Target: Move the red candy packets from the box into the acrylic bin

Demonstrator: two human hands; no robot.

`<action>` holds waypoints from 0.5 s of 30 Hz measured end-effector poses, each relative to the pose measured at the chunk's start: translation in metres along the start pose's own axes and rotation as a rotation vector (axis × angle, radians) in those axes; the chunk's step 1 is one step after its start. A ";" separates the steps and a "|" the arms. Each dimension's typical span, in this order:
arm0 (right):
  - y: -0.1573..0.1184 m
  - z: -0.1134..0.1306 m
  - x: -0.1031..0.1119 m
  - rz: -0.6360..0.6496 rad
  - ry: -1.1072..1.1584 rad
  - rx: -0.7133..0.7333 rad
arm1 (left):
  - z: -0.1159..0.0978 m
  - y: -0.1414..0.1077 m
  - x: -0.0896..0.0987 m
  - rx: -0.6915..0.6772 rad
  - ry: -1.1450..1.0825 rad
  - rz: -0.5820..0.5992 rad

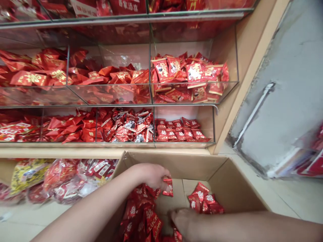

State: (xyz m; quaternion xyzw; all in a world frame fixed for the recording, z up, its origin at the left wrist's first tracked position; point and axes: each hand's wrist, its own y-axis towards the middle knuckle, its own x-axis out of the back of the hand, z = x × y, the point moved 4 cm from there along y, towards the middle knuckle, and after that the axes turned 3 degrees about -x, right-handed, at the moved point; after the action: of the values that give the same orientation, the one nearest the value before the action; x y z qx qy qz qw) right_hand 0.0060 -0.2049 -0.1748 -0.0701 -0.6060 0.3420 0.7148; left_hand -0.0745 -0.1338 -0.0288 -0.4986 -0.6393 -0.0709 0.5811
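My left hand (152,176) reaches into an open cardboard box (174,164) and pinches a small red candy packet (168,188) at its fingertips. Below that hand lies a heap of similar red packets (148,218) with gold and white print, some reading LUCK. Lower in the box, my right hand (185,222) is curled downward and blurred, its fingers mostly hidden. A red packet (178,234) shows just under it. Beyond the right hand, a smaller group of packets (204,198) rests on the box bottom.
Shelves with clear-walled bins hold red packets; the lowest right bin (178,131) has matching LUCK packets in rows. Larger red packets (194,74) fill the bin above. Bagged goods (60,178) lie under the shelf at left. A grey wall (285,84) stands at right.
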 end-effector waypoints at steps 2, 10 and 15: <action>-0.002 0.001 0.015 -0.073 0.069 0.047 | 0.002 -0.002 0.005 0.010 0.000 -0.033; -0.057 -0.009 0.148 -0.449 0.746 0.398 | -0.012 -0.015 0.039 -0.392 -0.553 -0.397; -0.069 -0.027 0.162 -0.601 1.084 0.394 | -0.006 -0.016 0.048 -0.310 -0.684 -0.639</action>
State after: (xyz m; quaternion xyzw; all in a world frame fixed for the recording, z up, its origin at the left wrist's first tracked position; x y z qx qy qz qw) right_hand 0.0638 -0.1555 -0.0138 0.0723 -0.0786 0.1479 0.9832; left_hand -0.0738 -0.1185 0.0197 -0.3528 -0.8963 -0.1722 0.2060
